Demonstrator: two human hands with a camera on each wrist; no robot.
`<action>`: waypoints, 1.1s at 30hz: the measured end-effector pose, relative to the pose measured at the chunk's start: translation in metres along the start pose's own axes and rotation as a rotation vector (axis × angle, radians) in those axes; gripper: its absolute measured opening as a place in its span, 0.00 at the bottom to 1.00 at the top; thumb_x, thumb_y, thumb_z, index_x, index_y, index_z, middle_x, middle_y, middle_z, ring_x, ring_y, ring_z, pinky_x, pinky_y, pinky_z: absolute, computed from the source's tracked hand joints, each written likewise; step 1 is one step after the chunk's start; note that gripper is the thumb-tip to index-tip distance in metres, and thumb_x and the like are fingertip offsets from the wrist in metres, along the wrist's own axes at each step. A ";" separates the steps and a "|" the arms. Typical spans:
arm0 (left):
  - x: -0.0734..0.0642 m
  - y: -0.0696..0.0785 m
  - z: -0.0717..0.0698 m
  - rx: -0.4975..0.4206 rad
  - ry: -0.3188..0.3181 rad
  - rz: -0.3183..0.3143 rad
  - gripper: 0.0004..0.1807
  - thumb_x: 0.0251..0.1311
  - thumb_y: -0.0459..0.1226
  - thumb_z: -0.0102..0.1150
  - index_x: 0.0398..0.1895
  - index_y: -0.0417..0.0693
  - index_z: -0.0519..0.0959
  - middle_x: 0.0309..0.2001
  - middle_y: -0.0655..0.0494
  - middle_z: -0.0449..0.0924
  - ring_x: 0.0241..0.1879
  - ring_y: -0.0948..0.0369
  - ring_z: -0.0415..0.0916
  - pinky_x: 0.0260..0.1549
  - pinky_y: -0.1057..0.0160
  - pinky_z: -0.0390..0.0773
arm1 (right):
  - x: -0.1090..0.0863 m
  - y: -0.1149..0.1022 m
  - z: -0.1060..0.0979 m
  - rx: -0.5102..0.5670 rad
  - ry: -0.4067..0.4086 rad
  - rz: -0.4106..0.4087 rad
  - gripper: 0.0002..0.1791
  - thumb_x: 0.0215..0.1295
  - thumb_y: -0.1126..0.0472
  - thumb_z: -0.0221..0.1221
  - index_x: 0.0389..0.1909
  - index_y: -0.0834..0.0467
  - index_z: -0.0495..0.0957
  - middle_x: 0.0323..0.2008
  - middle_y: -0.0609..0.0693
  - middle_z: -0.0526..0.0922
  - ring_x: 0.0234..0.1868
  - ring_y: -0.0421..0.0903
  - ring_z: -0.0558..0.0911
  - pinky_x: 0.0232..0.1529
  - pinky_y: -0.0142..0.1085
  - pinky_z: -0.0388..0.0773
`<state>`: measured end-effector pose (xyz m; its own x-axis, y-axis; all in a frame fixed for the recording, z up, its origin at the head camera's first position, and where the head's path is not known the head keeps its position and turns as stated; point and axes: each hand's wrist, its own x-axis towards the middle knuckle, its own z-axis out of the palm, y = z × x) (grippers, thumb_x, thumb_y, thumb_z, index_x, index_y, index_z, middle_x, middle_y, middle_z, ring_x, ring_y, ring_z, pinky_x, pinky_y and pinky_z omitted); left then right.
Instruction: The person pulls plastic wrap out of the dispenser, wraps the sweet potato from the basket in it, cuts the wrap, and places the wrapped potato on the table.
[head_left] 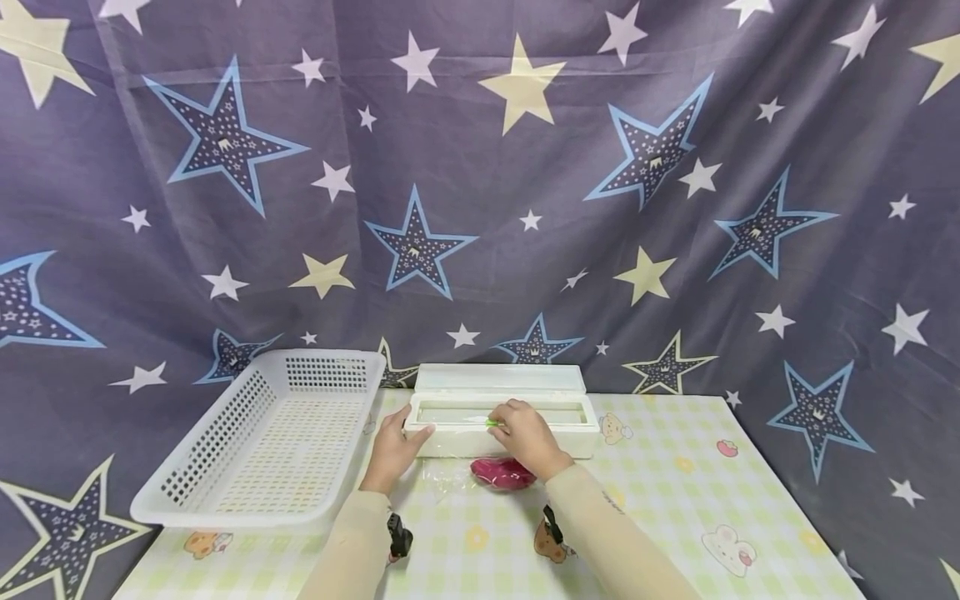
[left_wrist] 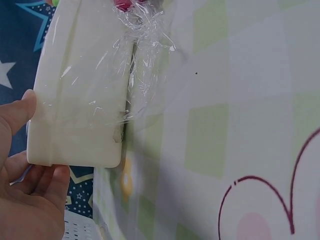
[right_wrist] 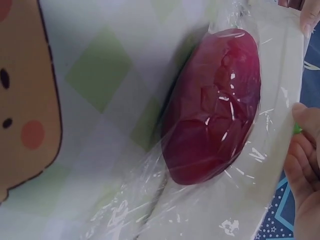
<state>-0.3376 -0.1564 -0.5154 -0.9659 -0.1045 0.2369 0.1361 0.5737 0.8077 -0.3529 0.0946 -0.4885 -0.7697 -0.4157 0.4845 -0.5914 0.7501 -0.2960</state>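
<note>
A long white cling film dispenser (head_left: 446,446) lies across the back of the table, its lid (head_left: 498,379) raised behind it. My left hand (head_left: 393,450) grips the dispenser's left end, thumb at the top edge and fingers around the end. Over the front edge, my right hand (head_left: 528,437) pinches a small green slider (head_left: 492,422), mostly covered by the fingers. Clear film (left_wrist: 95,95) drapes down the front of the dispenser. A glossy dark red oval item (right_wrist: 215,110) lies under the film, against the dispenser's front; its exact kind cannot be told.
A large white perforated plastic basket (head_left: 142,504) stands at the left of the table. The tabletop has a green checked cover (head_left: 660,533) with cartoon prints. Behind the table hangs a dark curtain (head_left: 480,167) patterned with stars.
</note>
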 end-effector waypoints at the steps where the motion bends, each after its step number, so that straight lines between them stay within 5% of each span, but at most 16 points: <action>1: 0.000 0.000 0.000 0.001 0.000 -0.002 0.39 0.66 0.42 0.65 0.71 0.27 0.61 0.66 0.27 0.63 0.66 0.35 0.63 0.67 0.41 0.61 | 0.000 -0.001 -0.001 -0.005 0.002 -0.004 0.08 0.61 0.60 0.70 0.39 0.56 0.84 0.36 0.47 0.83 0.40 0.45 0.82 0.44 0.35 0.82; 33: 0.002 -0.001 0.001 0.029 -0.010 -0.024 0.39 0.67 0.42 0.64 0.72 0.28 0.60 0.67 0.28 0.62 0.67 0.36 0.61 0.67 0.42 0.61 | 0.005 0.004 0.004 -0.047 0.011 -0.225 0.11 0.58 0.71 0.69 0.42 0.60 0.85 0.38 0.51 0.84 0.43 0.48 0.83 0.51 0.37 0.80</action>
<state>-0.3393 -0.1566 -0.5164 -0.9709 -0.1105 0.2125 0.1068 0.5942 0.7972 -0.3602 0.0927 -0.4906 -0.6167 -0.5695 0.5435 -0.7359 0.6622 -0.1412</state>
